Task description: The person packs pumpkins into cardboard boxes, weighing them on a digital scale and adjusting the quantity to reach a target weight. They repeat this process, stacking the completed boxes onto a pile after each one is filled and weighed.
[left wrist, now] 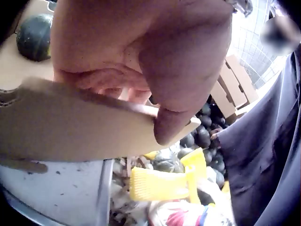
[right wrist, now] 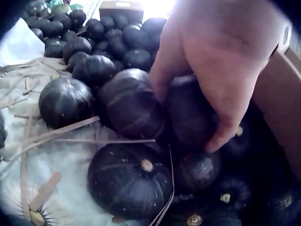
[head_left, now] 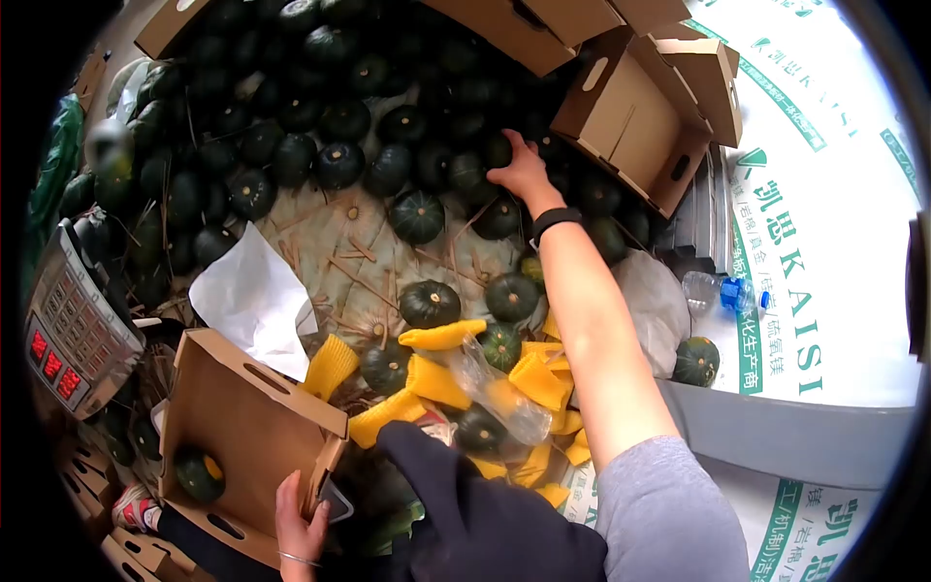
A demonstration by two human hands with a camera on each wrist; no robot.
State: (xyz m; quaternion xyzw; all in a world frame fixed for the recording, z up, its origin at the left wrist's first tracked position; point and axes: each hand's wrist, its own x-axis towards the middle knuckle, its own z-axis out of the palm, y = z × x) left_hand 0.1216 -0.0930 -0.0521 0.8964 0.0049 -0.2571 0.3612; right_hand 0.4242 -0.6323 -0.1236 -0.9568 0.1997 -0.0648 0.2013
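My left hand (head_left: 299,529) grips the side wall of an open cardboard box (head_left: 254,373), its thumb on one face and its fingers over the other. One dark green pumpkin (head_left: 199,474) with an orange patch lies inside that box. Reaching far forward, my right hand (head_left: 524,177) is at the pile of dark green pumpkins. In the right wrist view its thumb and fingers curl round one pumpkin (right wrist: 188,110), whose top the hand partly covers. A larger ribbed pumpkin (right wrist: 131,104) sits right beside it, and another pumpkin (right wrist: 129,179) with a pale stem lies nearer.
A scale display (head_left: 73,339) with red digits stands at the left. Yellow foam nets (head_left: 441,380) and a clear plastic bag (head_left: 499,393) lie in front of me. Another open cardboard box (head_left: 635,116) is at the back right, and a plastic bottle (head_left: 718,291) lies on the right.
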